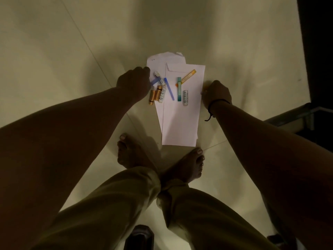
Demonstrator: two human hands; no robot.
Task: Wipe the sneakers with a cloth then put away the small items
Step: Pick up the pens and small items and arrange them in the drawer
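Pale tiled floor (54,51): the small items (162,89) (batteries, coloured strips) still lie on white envelopes (180,120) by your feet; no sneakers or cloth show. Your left hand (134,83) pinches a blue strip (154,81) at the envelopes' left edge; your right hand (216,94) curls at their right edge, its grip unclear.

batteries (158,95) and strips (169,88) on envelopes (182,121), apparently overlapping, floor (72,51) beneath

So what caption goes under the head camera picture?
Both hands, left and right, reach batteries and strips on white envelopes.
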